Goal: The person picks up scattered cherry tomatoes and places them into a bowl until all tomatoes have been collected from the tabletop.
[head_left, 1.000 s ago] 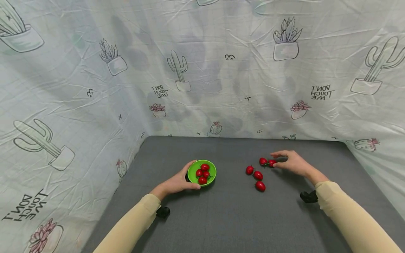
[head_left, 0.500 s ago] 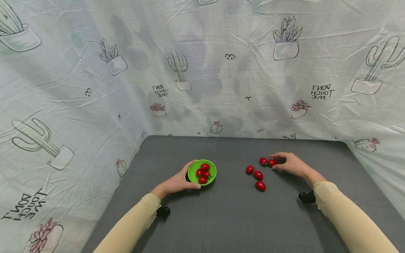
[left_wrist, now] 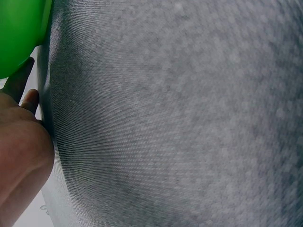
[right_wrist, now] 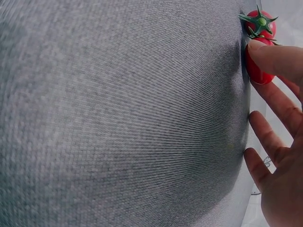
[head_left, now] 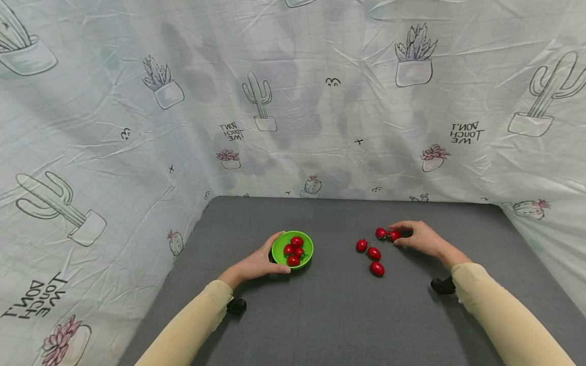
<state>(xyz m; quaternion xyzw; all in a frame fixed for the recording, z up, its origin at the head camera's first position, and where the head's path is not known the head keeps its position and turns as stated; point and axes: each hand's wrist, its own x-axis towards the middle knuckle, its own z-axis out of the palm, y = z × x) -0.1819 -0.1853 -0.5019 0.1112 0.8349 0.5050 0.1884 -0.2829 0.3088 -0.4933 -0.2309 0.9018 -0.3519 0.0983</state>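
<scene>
Nearest the person, two cream sleeves (head_left: 192, 325) run forward over the grey bench (head_left: 329, 315), each with a small black wrist camera (head_left: 236, 306) strapped beneath it.

The left hand (head_left: 254, 263) rests on the bench with its thumb and fingers curled round the near-left rim of a green bowl (head_left: 280, 246), gripping it; the left wrist view shows only the bowl's green wall just beyond the fingertips (left_wrist: 29, 99). Inside the bowl, just past that hand's thumb, lie four red cherry tomatoes (head_left: 293, 250), packed together.

Well to the right of the bowl, three loose tomatoes (head_left: 374, 253) lie on the bench, just left of and nearer than the right hand (head_left: 423, 237).

The right hand is laid low on the bench, fingers lightly bent, with thumb and forefinger closing on one tomato (head_left: 394, 235) at its fingertips; the right wrist view shows a fingertip (right_wrist: 265, 52) pressed on that fruit. Another tomato (head_left: 381, 233) with a green stalk touches it on the side away from the hand.

Beyond everything hangs a cactus-printed cloth (head_left: 293, 101).
</scene>
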